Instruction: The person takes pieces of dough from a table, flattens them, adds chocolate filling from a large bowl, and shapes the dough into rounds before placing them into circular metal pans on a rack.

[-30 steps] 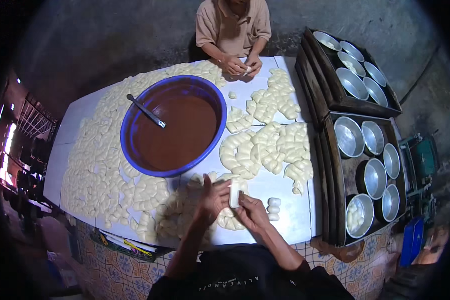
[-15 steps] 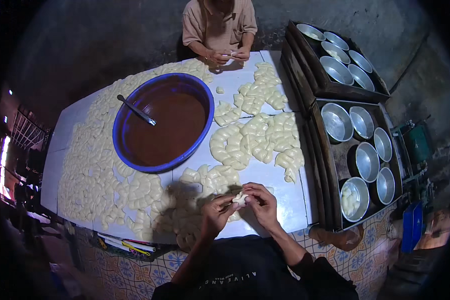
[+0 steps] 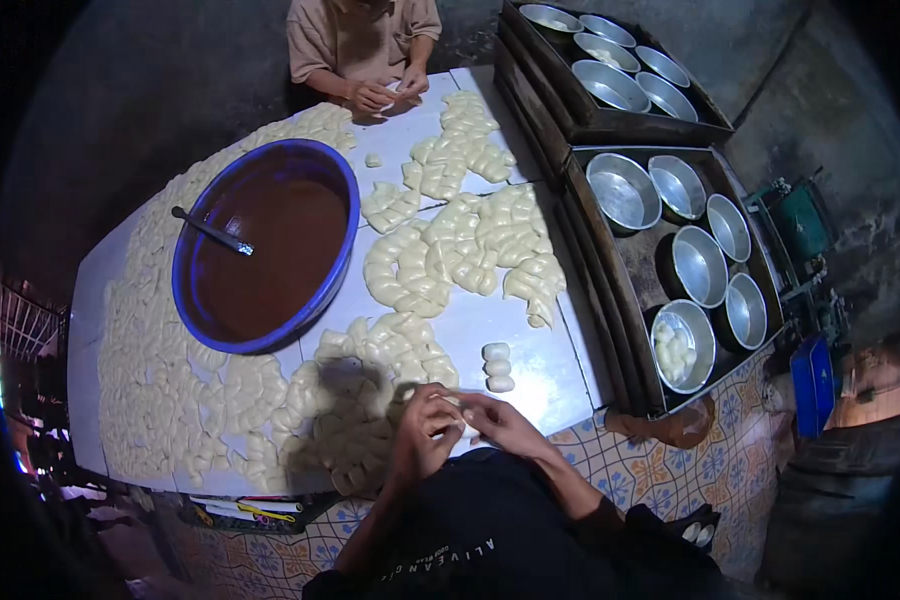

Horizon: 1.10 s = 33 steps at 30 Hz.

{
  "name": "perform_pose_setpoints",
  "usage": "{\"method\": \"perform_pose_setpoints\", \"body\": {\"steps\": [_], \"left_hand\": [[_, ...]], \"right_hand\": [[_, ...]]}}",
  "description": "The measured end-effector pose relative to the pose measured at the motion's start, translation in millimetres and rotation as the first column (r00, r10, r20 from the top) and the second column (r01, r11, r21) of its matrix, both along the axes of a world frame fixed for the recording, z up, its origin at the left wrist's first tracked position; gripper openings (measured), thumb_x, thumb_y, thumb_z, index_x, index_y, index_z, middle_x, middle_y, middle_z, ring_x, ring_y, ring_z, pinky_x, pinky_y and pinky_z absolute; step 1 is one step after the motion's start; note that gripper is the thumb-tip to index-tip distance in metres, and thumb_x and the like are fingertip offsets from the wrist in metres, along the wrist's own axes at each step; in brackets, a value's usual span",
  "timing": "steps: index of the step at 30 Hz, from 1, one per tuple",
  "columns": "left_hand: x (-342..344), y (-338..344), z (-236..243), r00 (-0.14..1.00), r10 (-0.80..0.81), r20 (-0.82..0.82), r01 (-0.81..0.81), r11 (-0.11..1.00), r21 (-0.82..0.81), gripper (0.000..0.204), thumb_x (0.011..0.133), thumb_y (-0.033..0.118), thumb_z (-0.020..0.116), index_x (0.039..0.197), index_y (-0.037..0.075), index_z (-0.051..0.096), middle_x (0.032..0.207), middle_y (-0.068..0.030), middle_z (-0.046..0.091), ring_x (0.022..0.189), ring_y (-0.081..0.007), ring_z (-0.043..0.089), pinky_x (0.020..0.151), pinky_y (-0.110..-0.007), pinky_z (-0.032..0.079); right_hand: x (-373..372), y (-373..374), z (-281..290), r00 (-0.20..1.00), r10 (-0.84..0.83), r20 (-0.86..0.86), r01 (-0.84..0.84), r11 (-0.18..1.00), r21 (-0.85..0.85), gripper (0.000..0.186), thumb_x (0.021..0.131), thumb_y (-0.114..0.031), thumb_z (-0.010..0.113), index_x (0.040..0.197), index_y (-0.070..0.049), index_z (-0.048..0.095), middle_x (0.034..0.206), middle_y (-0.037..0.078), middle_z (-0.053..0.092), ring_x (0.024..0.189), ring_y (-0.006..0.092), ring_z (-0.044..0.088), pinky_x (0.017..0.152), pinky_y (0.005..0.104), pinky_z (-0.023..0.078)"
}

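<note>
My left hand (image 3: 428, 432) and my right hand (image 3: 505, 425) meet at the table's near edge, close to my shirt. Their fingers pinch a small piece of pale dough (image 3: 467, 430), mostly hidden by the fingers. Just beyond them, three small dough balls (image 3: 497, 367) sit in a short row on the white tabletop. Left of my hands lies a patch of cut, soft dough pieces (image 3: 395, 345), partly in shadow. A larger spread of dough pieces (image 3: 150, 380) covers the table's left side.
A blue basin (image 3: 345, 250) of brown filling holds a spoon (image 3: 210, 230). On the right, dark trays (image 3: 650, 265) carry round metal pans (image 3: 625, 190); the nearest pan contains dough balls (image 3: 674, 352). Across the table, a person's hands (image 3: 390, 95) work a pale piece.
My view has swung right, shifting the table leftward in the picture. Both hands have drawn nearer my body, still on the dough, and the row of dough balls now shows fully.
</note>
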<state>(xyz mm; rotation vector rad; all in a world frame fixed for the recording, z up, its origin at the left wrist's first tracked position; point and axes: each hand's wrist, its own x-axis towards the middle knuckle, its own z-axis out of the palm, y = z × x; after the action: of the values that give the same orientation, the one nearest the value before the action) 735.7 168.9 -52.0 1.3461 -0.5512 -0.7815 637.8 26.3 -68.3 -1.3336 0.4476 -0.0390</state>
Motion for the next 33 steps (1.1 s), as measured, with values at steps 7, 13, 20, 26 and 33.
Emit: {"method": "perform_pose_setpoints", "body": {"steps": [7,13,20,26,33], "left_hand": [[17.6,-6.1,-8.4,0.919,0.380,0.103,-0.379,0.925,-0.023,0.028,0.081,0.004,0.055,0.108,-0.002,0.058,0.110,-0.0110,0.062,0.106,-0.0198,0.055,0.094,-0.032,0.040],[53.7,32.9,-36.6,0.770,0.637,-0.033,-0.636,0.761,-0.126,0.031,0.081,0.000,0.054,0.112,-0.004,0.055,0.113,-0.0137,0.061,0.111,-0.0261,0.055,0.099,-0.036,0.039],[89.5,74.0,-64.9,0.753,0.554,0.355,-0.609,0.791,0.057,0.035,0.083,-0.001,0.054,0.118,-0.004,0.053,0.118,-0.0174,0.058,0.119,-0.0312,0.050,0.103,-0.039,0.036],[105.4,26.4,-65.0,0.697,0.277,0.661,-0.579,0.762,0.290,0.080,0.087,0.003,0.049,0.147,-0.002,-0.005,0.153,-0.0257,0.014,0.142,-0.0385,0.016,0.113,-0.047,0.019],[103.1,23.4,-77.4,0.681,-0.054,0.730,-0.622,0.483,0.616,0.073,0.090,0.023,0.047,0.145,-0.009,0.010,0.152,-0.0255,0.017,0.142,-0.0353,0.017,0.113,-0.053,0.014]], "right_hand": [[-18.9,-26.5,-21.3,0.849,-0.525,-0.052,0.468,0.795,-0.385,0.034,0.088,-0.006,0.061,0.119,0.008,0.059,0.107,0.014,0.067,0.090,0.0132,0.062,0.084,0.0280,0.049],[-25.1,-40.8,-81.9,0.795,-0.585,0.159,0.565,0.618,-0.547,0.028,0.087,-0.001,0.055,0.113,0.006,0.063,0.104,0.020,0.068,0.097,0.0226,0.066,0.083,0.0317,0.050],[55.9,-46.0,-22.5,0.977,-0.209,0.042,0.187,0.751,-0.633,0.028,0.083,-0.003,0.049,0.107,0.003,0.064,0.104,0.024,0.064,0.100,0.0381,0.061,0.089,0.0411,0.047],[214.6,9.7,-38.0,0.927,0.312,0.207,-0.008,0.570,-0.822,0.029,0.083,-0.010,0.055,0.108,0.001,0.065,0.110,0.021,0.062,0.105,0.0385,0.055,0.092,0.0431,0.044],[233.4,29.0,-35.0,0.935,0.247,0.255,-0.077,0.842,-0.535,0.012,0.078,0.003,0.061,0.089,0.000,0.063,0.090,0.014,0.064,0.087,0.0235,0.062,0.076,0.0321,0.049]]}}
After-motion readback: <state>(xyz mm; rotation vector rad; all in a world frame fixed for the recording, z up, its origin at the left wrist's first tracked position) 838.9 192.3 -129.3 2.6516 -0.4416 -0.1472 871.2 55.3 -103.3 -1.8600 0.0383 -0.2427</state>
